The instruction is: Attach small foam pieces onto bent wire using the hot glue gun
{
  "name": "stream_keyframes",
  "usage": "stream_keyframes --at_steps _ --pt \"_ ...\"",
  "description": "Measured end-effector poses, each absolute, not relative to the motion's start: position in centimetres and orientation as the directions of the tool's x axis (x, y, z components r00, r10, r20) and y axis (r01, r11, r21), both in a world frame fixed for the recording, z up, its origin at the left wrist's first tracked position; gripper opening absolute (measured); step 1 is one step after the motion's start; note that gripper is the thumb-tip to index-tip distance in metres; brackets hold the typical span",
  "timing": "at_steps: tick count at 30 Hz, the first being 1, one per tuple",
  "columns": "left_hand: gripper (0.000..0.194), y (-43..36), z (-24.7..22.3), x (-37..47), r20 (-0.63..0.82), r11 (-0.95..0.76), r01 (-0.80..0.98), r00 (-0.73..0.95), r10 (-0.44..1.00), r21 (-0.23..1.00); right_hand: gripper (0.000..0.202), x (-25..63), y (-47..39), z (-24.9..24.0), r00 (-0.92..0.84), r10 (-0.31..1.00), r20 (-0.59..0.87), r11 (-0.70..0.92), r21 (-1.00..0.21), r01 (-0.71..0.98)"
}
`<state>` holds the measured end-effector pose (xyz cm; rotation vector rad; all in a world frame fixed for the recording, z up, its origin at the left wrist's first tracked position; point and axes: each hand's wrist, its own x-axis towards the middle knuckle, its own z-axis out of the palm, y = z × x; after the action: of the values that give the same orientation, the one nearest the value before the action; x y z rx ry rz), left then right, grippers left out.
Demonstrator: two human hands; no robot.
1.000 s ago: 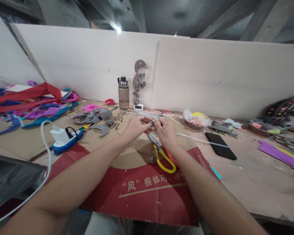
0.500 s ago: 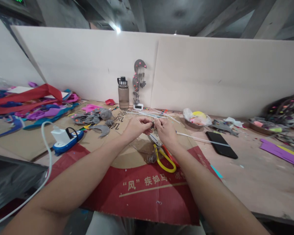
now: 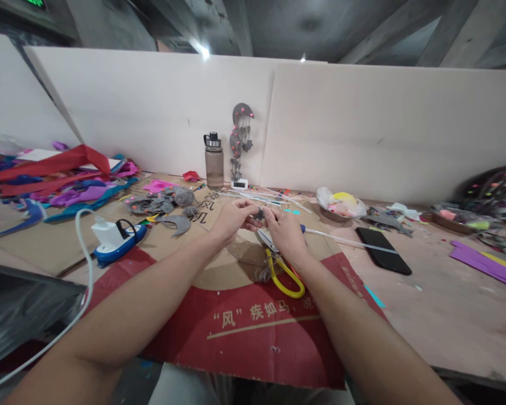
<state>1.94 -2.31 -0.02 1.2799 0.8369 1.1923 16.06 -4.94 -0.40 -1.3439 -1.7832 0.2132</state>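
My left hand (image 3: 237, 220) and my right hand (image 3: 283, 229) meet above the cardboard, with a small dark grey piece (image 3: 259, 214) pinched between their fingertips. Its exact shape is too small to tell. Just below my right hand lie scissors (image 3: 287, 282) with yellow and red handles, partly covered by that hand. Grey yarn (image 3: 263, 274) rests beside the scissors. A glue gun's blue end shows behind my right hand, with a translucent stick (image 3: 346, 240) reaching right towards the phone.
Red and brown cardboard (image 3: 253, 349) covers the near table. A black phone (image 3: 383, 251) lies right. Grey felt pieces (image 3: 152, 203), a blue power strip (image 3: 120, 245) and coloured scraps (image 3: 80, 194) are left. A bottle (image 3: 214, 163) and bowl (image 3: 339, 212) stand behind.
The grey piece between my fingertips shows more clearly now. My fingers have shifted slightly around it, and the whole view has moved a little.
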Motion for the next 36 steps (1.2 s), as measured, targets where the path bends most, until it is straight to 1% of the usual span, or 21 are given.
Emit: stream_keyframes --at_steps 5,8,13,17,22,24,27,31,36 --pt "0.011 -2.6 0.3 2.1 0.107 -0.057 -0.21 0.234 0.966 0.976 0.037 15.9 -4.9 -0.5 -0.026 0.874 0.485 0.347 -0.586 0.732" --pt "0.011 -2.8 0.5 2.1 0.107 -0.047 -0.208 0.285 0.953 0.977 0.038 16.1 -4.8 -0.5 -0.012 0.881 0.473 0.33 -0.596 0.732" --pt "0.015 -2.8 0.4 1.9 0.125 -0.069 -0.165 0.364 0.923 0.984 0.038 16.4 -4.8 -0.5 -0.024 0.881 0.472 0.349 -0.615 0.707" --pt "0.018 -2.1 -0.1 1.8 0.128 -0.077 -0.156 0.35 0.928 0.985 0.036 16.4 -4.7 -0.5 -0.045 0.879 0.475 0.359 -0.595 0.719" --pt "0.018 -1.4 -0.3 1.6 0.118 -0.07 -0.169 0.295 0.948 0.983 0.034 16.7 -4.5 -0.8 -0.128 0.866 0.484 0.434 -0.599 0.673" --pt "0.018 -1.2 -0.3 1.5 0.127 -0.085 -0.169 0.255 0.959 0.982 0.029 16.8 -4.4 -1.0 -0.126 0.865 0.486 0.443 -0.623 0.645" --pt "0.017 -1.0 -0.3 1.4 0.135 -0.103 -0.159 0.209 0.968 0.982 0.02 16.8 -4.3 -1.3 -0.024 0.865 0.502 0.426 -0.707 0.565" --pt "0.017 -1.1 -0.5 1.6 0.163 -0.132 -0.148 0.226 0.96 0.98 0.025 16.7 -4.1 -1.4 0.082 0.883 0.463 0.382 -0.809 0.446" --pt "0.017 -1.1 -0.7 1.7 0.177 -0.121 -0.207 0.281 0.943 0.971 0.027 16.9 -3.6 -1.6 0.094 0.906 0.413 0.362 -0.871 0.332"
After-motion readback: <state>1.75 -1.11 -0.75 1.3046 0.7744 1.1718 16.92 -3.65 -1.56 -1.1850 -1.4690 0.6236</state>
